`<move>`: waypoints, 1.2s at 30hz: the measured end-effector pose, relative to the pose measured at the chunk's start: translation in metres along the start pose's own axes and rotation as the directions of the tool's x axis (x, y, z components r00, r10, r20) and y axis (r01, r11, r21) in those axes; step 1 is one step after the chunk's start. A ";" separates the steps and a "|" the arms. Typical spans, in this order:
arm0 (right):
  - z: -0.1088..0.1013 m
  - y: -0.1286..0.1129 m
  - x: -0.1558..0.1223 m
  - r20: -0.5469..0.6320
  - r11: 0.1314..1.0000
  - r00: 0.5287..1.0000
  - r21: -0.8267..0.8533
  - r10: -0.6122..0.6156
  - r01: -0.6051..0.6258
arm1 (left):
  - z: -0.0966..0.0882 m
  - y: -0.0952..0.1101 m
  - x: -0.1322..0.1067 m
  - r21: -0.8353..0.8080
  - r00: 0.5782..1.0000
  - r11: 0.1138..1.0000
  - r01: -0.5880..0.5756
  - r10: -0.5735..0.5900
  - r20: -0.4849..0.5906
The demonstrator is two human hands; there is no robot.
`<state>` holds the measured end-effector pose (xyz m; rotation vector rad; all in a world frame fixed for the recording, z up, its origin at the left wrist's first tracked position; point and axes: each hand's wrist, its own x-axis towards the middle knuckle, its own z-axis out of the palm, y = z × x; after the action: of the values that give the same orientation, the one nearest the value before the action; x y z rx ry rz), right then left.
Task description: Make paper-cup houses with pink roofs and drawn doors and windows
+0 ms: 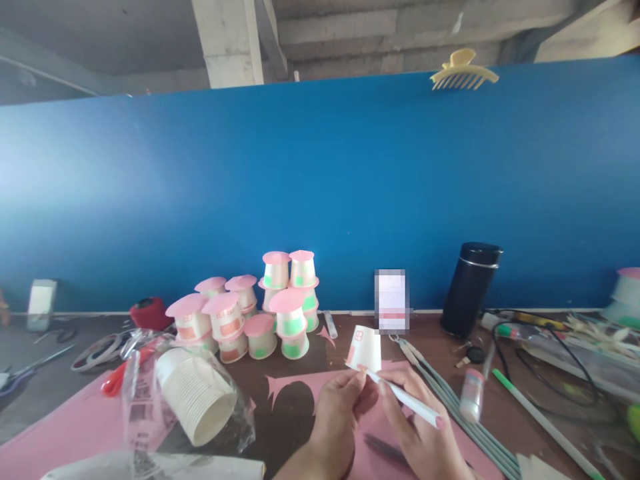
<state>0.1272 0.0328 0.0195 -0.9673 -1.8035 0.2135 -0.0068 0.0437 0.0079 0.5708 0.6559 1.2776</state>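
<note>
My left hand [343, 407] grips a white paper cup [367, 345] by its lower edge; red window-like drawings show on its side. In my right hand [417, 417] is a white marker [413, 401] with a pinkish-red end, its tip side close to the cup's edge. Beneath both hands lies pink paper [375, 433] with round cut-outs. A dark, slim tool [385, 450], partly hidden by my right hand, rests on that paper.
Finished-looking cups with pink tops [290, 303] stand stacked at centre-left. A bagged stack of paper cups [197, 397] lies left. To the right are a black bottle [470, 290], a green-capped marker [545, 423], a small glue bottle [471, 395], a lanyard [455, 400] and cables.
</note>
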 end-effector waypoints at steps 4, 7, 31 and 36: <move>0.001 0.001 -0.001 -0.023 0.999 0.999 -0.024 -0.023 0.022 | 0.000 0.000 0.000 0.029 1.000 1.000 -0.006 0.006 0.012; 0.001 0.001 0.000 -0.018 1.000 1.000 -0.013 -0.025 0.024 | 0.001 0.000 0.001 0.038 1.000 0.999 -0.013 0.012 0.024; 0.000 0.004 -0.003 -0.018 0.999 0.999 -0.038 -0.029 0.028 | 0.000 -0.001 0.001 0.003 1.000 1.000 -0.003 0.003 -0.012; 0.000 0.007 -0.006 -0.040 0.999 0.999 -0.018 0.032 -0.033 | -0.002 0.000 0.000 -0.041 0.998 0.999 0.019 -0.022 -0.067</move>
<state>0.1322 0.0336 0.0118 -1.0075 -1.7574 0.1968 -0.0085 0.0442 0.0062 0.4884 0.6883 1.2925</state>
